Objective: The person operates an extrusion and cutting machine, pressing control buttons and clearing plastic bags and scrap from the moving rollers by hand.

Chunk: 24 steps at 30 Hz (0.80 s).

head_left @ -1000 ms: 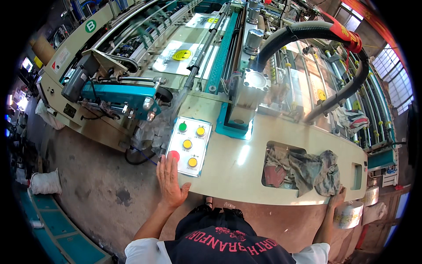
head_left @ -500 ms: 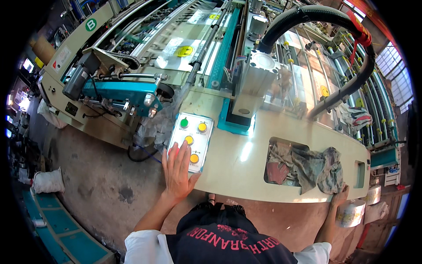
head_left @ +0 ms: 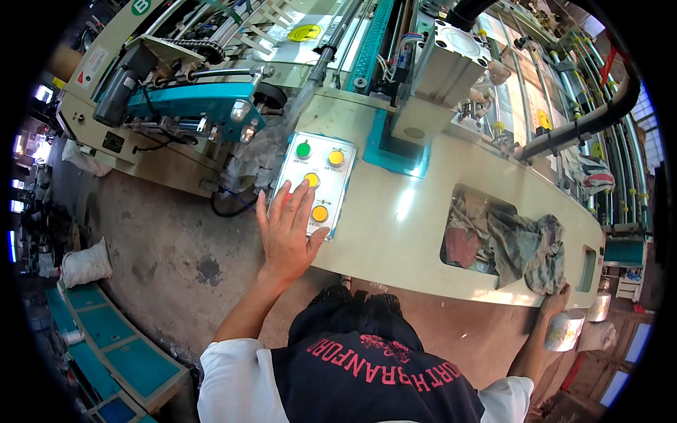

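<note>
My left hand (head_left: 288, 229) lies over the white control panel (head_left: 337, 189) with its fingers stretched out. Its fingertips reach a yellow button (head_left: 312, 180) and cover most of a red button (head_left: 288, 198). A green button (head_left: 304, 149) and two more yellow buttons show uncovered on the panel. Far to the right, my right hand (head_left: 556, 302) is at the front edge of the cream machine cover (head_left: 395, 243), beside a crumpled grey-green cloth (head_left: 525, 243). Its fingers are small and partly hidden, so their grip does not show.
The cloth hangs out of a recess (head_left: 450, 240) in the cover. Printed plastic sheets (head_left: 285, 46) lie under the machine's rods. A teal motor arm (head_left: 190, 106) juts out at left. Teal-topped cabinets (head_left: 141, 366) stand lower left, with a white sack (head_left: 86, 264) behind. Shiny rolls (head_left: 564, 330) are beyond my right hand.
The whole view has shifted, so the machine sits higher in the picture. My left hand stays on the panel, and my right hand stays at the cover's edge.
</note>
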Each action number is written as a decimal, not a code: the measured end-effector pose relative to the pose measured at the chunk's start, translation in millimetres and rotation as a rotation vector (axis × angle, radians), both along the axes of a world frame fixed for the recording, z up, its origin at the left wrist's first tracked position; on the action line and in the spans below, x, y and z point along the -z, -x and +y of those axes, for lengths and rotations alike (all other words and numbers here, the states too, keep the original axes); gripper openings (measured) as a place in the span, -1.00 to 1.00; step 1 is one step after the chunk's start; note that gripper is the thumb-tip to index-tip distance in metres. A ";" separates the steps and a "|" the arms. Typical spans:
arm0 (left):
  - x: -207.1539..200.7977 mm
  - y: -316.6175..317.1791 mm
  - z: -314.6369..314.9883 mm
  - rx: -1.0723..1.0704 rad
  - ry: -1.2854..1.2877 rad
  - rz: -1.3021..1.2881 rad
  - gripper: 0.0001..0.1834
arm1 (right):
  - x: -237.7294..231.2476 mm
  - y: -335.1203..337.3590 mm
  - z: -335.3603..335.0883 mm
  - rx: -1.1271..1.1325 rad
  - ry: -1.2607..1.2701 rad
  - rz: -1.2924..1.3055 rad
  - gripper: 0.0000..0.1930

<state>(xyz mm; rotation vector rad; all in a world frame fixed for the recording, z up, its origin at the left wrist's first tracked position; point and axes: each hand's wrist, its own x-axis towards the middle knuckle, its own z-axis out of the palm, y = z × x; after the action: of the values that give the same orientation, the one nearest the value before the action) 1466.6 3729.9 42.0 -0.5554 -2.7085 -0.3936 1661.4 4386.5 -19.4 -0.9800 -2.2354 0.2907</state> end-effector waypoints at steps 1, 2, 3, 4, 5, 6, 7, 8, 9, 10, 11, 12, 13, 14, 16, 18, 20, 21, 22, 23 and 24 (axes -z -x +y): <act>-2.0 3.1 2.6 0.005 0.016 -0.008 -0.38 | -1.5 1.4 -2.0 0.015 -0.009 -0.021 -0.62; -4.3 7.1 5.2 0.011 0.032 -0.013 -0.37 | -2.2 2.7 -3.0 0.013 -0.008 -0.011 -0.62; -6.5 11.1 8.3 0.016 0.049 -0.017 -0.37 | -2.3 3.5 -3.9 0.011 -0.006 0.000 -0.62; -8.7 15.2 12.6 0.035 0.067 -0.036 -0.35 | -2.1 4.0 -4.9 0.009 -0.004 0.011 -0.63; -10.2 20.6 18.9 0.057 0.085 -0.053 -0.34 | -2.0 3.6 -5.3 0.018 -0.007 0.007 -0.63; -11.7 25.2 23.2 0.079 0.103 -0.070 -0.33 | -1.6 2.6 -5.9 0.028 -0.009 0.003 -0.63; -13.2 29.6 25.6 0.081 0.113 -0.079 -0.32 | -0.9 1.9 -7.1 0.039 -0.010 -0.001 -0.63; -14.7 34.9 30.2 0.091 0.122 -0.088 -0.31 | -1.6 0.6 -8.9 0.012 -0.029 0.003 -0.63; -16.6 39.1 36.2 0.106 0.128 -0.094 -0.30 | -2.5 -0.2 -11.5 -0.010 -0.051 0.007 -0.63; -22.0 41.9 37.5 0.079 0.171 -0.175 -0.29 | -2.3 1.2 -14.3 -0.029 -0.073 0.011 -0.64; -21.6 43.6 38.3 0.063 0.174 -0.201 -0.28 | -0.5 4.9 -14.2 -0.025 -0.102 0.058 -0.65; -19.0 45.2 38.7 0.078 0.160 -0.189 -0.28 | 1.0 1.7 -11.1 -0.008 -0.077 0.036 -0.65; -18.2 45.1 37.5 0.087 0.152 -0.177 -0.28 | -0.9 7.7 -17.3 0.052 -0.064 0.036 -0.66; -20.6 45.4 37.8 0.090 0.154 -0.170 -0.29 | -5.0 11.7 -23.1 0.047 -0.057 0.042 -0.67; -23.4 45.9 41.7 0.093 0.163 -0.151 -0.30 | -7.5 11.3 -23.7 0.062 0.039 0.085 -0.67; -24.0 48.3 46.5 0.110 0.168 -0.137 -0.29 | -13.2 11.0 -29.7 0.116 0.095 0.058 -0.67; -24.4 49.9 48.0 0.122 0.168 -0.130 -0.29 | -23.0 22.8 -47.4 0.124 0.108 0.168 -0.65; -26.8 50.4 49.7 0.124 0.168 -0.144 -0.31 | -26.3 21.6 -47.1 0.166 0.063 0.099 -0.65; -30.6 50.5 49.7 0.121 0.176 -0.157 -0.33 | -32.7 26.0 -53.7 0.209 0.092 0.085 -0.66; -31.8 51.7 50.1 0.127 0.194 -0.157 -0.34 | -37.4 26.2 -57.5 0.196 0.147 0.089 -0.67; -32.5 53.5 51.4 0.132 0.211 -0.158 -0.35 | -41.7 26.2 -60.1 0.211 0.167 0.079 -0.66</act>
<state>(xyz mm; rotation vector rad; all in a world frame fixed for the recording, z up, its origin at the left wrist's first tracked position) 1413.2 3781.4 74.5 -0.7959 -2.8940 -0.1919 1635.2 4326.4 22.3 -1.2597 -2.0409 0.4191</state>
